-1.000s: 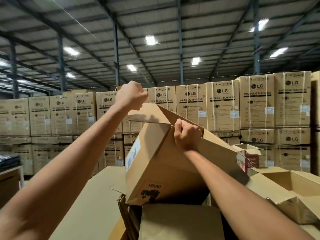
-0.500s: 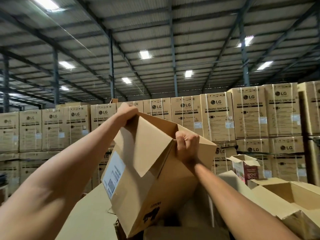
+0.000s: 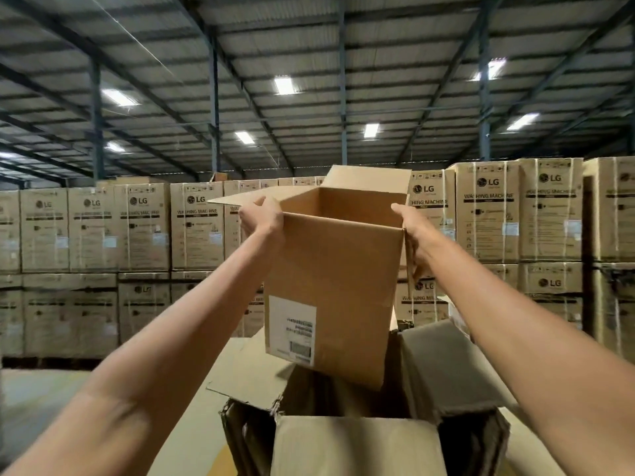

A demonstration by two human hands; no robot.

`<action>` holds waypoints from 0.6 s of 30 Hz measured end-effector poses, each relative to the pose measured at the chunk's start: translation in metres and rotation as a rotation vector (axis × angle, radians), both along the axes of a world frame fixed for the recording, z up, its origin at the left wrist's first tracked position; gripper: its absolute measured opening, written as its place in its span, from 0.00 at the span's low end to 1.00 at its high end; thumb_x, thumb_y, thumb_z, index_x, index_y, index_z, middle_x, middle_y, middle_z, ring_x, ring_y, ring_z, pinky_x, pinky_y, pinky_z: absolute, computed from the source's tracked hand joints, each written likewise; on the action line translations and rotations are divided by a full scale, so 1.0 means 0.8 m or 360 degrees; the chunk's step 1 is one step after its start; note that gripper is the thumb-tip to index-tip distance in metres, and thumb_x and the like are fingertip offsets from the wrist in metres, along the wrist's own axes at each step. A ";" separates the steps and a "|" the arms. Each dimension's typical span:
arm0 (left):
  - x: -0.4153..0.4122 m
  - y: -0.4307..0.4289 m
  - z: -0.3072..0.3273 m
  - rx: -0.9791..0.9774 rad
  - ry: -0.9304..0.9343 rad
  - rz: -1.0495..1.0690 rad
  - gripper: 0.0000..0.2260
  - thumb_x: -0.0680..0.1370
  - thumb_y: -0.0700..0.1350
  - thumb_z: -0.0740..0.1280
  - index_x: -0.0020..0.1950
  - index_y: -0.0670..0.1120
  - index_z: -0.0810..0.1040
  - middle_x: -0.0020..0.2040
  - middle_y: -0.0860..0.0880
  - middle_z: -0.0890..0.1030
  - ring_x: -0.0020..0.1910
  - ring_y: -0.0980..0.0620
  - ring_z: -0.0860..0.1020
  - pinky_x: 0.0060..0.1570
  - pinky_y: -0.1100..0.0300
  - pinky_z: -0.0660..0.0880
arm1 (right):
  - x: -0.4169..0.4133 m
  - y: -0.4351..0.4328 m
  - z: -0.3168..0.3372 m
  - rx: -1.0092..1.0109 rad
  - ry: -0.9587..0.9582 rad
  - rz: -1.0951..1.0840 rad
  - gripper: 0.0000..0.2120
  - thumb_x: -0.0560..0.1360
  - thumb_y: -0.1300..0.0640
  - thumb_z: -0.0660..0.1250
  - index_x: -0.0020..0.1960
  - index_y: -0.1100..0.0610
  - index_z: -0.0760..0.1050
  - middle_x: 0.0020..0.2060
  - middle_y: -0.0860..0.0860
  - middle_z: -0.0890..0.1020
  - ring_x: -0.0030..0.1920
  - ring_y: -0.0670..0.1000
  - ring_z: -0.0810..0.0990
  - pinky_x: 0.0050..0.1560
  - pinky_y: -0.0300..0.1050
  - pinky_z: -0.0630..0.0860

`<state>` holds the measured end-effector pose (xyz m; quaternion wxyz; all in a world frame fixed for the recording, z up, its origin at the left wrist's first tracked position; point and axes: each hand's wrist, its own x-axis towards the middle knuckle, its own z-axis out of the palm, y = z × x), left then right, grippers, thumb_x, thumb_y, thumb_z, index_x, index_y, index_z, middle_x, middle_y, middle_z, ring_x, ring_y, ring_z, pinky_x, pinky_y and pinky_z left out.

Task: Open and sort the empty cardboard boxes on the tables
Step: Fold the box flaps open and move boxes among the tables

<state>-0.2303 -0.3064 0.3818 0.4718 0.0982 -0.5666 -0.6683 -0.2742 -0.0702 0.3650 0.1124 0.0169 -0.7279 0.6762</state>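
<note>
I am holding the cardboard box [image 3: 333, 286] upright, top flaps open, just above the big open carton [image 3: 354, 444]. My left hand [image 3: 261, 218] is gripping its upper left corner with curled fingers. My right hand [image 3: 412, 231] is clasping its upper right edge, thumb on the rim.

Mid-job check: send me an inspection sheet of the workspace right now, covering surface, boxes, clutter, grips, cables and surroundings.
Surface: tan surface shows left of the boxes; the rest is covered by cardboard and arms.
Job's things: held box is upright in the air with its top flaps open and a white label on the near face. Large open box sits below it, flaps splayed.
Clutter: nothing seen.
Grips: left hand grips the held box's left rim; right hand grips its right wall.
Cables: nothing seen.
Surroundings: stacked LG cartons behind; ceiling lights on under a steel roof.
</note>
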 end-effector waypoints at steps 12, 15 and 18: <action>0.005 0.039 -0.045 0.0197 -0.0145 -0.0196 0.08 0.77 0.37 0.61 0.41 0.48 0.73 0.47 0.47 0.79 0.48 0.48 0.75 0.57 0.57 0.77 | -0.004 0.054 -0.120 -0.0438 -0.0155 0.0155 0.28 0.79 0.33 0.56 0.51 0.55 0.81 0.44 0.57 0.84 0.42 0.55 0.83 0.42 0.47 0.78; 0.009 0.039 -0.044 0.0304 -0.0162 -0.0276 0.07 0.77 0.37 0.63 0.39 0.45 0.70 0.48 0.46 0.80 0.47 0.49 0.75 0.51 0.59 0.78 | 0.006 0.063 -0.118 -0.0260 -0.0181 0.0102 0.22 0.78 0.36 0.59 0.46 0.55 0.78 0.41 0.56 0.81 0.42 0.54 0.79 0.48 0.45 0.74; 0.015 0.038 -0.038 0.0285 -0.0191 -0.0452 0.08 0.79 0.39 0.64 0.57 0.41 0.75 0.51 0.47 0.77 0.49 0.51 0.73 0.48 0.59 0.73 | 0.019 0.070 -0.087 -0.0255 -0.0139 0.0049 0.20 0.77 0.37 0.61 0.46 0.54 0.76 0.38 0.53 0.78 0.39 0.52 0.76 0.46 0.45 0.72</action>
